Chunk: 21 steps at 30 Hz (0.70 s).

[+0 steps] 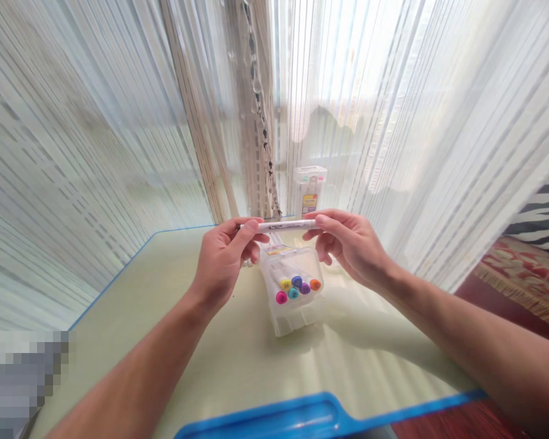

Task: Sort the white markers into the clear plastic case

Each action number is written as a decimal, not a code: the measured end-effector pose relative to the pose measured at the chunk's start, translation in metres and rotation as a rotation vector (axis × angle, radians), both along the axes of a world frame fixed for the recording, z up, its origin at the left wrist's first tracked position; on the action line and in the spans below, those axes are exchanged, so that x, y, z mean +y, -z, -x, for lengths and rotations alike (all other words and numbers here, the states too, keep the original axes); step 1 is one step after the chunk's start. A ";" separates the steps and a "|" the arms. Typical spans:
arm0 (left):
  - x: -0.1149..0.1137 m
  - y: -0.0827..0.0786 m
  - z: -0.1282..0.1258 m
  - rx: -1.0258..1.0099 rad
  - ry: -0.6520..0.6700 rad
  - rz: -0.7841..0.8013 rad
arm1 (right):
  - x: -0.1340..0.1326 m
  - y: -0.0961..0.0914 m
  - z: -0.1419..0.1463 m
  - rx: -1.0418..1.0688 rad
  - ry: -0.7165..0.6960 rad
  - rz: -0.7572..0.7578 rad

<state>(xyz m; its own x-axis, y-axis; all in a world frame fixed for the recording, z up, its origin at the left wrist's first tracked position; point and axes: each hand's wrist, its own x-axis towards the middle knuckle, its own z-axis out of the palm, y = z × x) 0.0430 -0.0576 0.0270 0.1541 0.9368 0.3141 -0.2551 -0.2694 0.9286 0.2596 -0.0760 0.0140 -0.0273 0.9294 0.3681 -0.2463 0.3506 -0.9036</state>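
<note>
A white marker (288, 226) with small dark print lies level between my two hands, above the table. My left hand (226, 256) pinches its left end, and my right hand (350, 244) pinches the right end between thumb and fingers. Just below and behind it is a clear plastic marker case (297, 320), tilted on the tabletop. Several markers lie inside, their pink, yellow, blue, teal, purple and orange caps (296, 281) facing me. My fingers partly cover the case's far end.
The pale green table (201, 372) has a blue rim and a blue tray recess (265, 421) at its near edge. A clear lidded box (311, 186) with a yellow label stands at the back. String curtains (96, 122) hang behind, and a bead strand (257, 91) dangles in the middle.
</note>
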 end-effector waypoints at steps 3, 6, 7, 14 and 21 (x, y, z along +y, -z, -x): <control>0.001 0.002 0.001 -0.013 0.024 -0.013 | 0.000 0.000 0.000 0.001 -0.007 0.011; 0.003 0.003 0.002 -0.018 0.033 -0.024 | 0.001 0.000 0.000 -0.009 -0.007 0.001; 0.003 0.004 0.002 -0.015 0.032 -0.028 | 0.001 0.000 0.000 -0.017 -0.001 -0.012; 0.003 0.005 0.001 0.056 -0.028 -0.083 | 0.004 0.005 0.000 -0.071 0.086 -0.102; 0.006 0.005 0.004 0.056 -0.100 -0.082 | 0.002 0.003 0.000 -0.026 0.051 -0.065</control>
